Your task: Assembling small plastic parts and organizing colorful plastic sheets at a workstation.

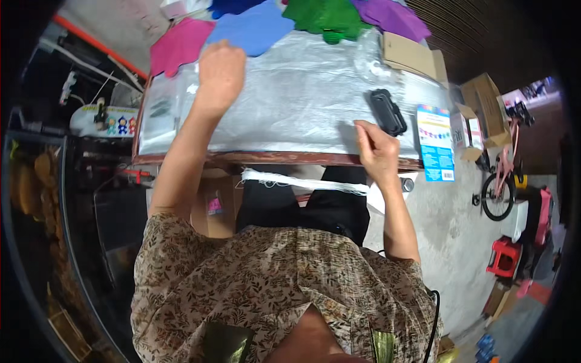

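The right hand has its fingers curled in, thumb and forefinger pinched together at the near edge of the silver sheet; whether they hold a thin thread or just the sheet's edge is too small to tell. The left hand is closed into a loose fist, knuckles up, pressing down on the far left part of the same sheet, near the blue paper.

The silver sheet, crinkled and shiny, covers most of the table, whose brown wooden rim shows along the near side. Just beyond the right hand lies a black stapler, close to the fingers but not touching them. To its right a blue printed package hangs over the table's edge.

Along the far side of the sheet lie coloured paper pieces: a pink one at the left, the blue one next to it, a green one and a purple one. A cardboard piece sits at the far right corner.

Below the table edge a white frayed strip lies across the person's dark lap. On the floor to the right stand a pink bicycle and a red stool.
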A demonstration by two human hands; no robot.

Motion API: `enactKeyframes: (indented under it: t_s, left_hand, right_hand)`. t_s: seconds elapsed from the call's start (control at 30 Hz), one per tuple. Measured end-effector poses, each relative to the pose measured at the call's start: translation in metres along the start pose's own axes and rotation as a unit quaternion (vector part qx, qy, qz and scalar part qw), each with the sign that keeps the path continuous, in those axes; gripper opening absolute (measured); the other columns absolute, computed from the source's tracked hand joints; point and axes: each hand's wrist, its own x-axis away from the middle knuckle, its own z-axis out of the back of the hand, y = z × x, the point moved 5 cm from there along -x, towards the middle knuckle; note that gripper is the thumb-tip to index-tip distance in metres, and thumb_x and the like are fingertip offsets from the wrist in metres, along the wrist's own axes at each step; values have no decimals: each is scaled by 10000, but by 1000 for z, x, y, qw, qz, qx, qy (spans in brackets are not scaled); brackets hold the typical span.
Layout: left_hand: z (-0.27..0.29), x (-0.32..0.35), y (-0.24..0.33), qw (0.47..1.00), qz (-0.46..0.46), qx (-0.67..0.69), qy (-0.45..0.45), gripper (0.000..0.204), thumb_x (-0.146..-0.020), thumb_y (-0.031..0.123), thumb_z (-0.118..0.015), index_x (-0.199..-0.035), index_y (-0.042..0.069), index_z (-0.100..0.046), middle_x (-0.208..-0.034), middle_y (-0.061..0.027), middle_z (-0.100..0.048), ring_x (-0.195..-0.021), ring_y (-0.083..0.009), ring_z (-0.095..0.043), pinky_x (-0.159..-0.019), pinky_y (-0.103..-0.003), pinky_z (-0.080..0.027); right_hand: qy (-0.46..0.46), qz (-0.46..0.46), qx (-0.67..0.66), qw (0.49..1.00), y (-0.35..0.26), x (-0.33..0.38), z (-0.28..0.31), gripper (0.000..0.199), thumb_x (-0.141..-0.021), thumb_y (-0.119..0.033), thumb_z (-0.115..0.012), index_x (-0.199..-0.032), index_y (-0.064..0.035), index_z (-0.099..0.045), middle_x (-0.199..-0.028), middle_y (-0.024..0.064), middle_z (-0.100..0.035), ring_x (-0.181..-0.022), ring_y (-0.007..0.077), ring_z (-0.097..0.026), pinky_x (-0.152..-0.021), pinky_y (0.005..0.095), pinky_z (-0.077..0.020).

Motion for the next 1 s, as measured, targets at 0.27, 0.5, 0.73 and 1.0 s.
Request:
enactKeyframes:
  t_s: [0.27,0.5,0.73,1.0]
  left_hand:
    - [31,-118,230,938,-142,2,315,588,-1045,439,-486,-1536,126,-405,-1519,-164,-450,-1398,-249,-437,-1119,-411,-388]
    - [-87,-154,289,898,-216,366,116,773,-999,629,-420,-1615,210,-213,-1675,-219,-40,-1543,-440,14,-1204,-640,-4]
    - [-103,-147,297,897,-214,378,81,833,-986,674,-401,-1619,177,-189,-1669,-239,-60,-1544,-441,-2,-1205,-631,17]
    - [-97,-161,285,904,-175,389,39,841,-1002,666,-367,-1632,169,-118,-1679,-215,-45,-1551,-405,21,-1227,-560,26]
  right_hand:
    - [-36,-48,-14,998,5,-3,1,118,-919,-70,-703,-1005,3,-736,-815,156,-725,-595,206,-662,-560,308,-506]
    - [-8,-36,-50,998,10,-5,3,139,-922,-101,-708,-1008,6,-729,-881,177,-737,-679,275,-716,-604,346,-548]
    - [-16,-55,-75,995,13,-5,7,158,-912,-102,-723,-1026,7,-722,-909,179,-740,-690,283,-721,-604,344,-554]
    - [-14,-52,-99,994,12,-5,9,161,-909,-96,-727,-1032,8,-720,-893,176,-741,-670,264,-714,-595,338,-553]
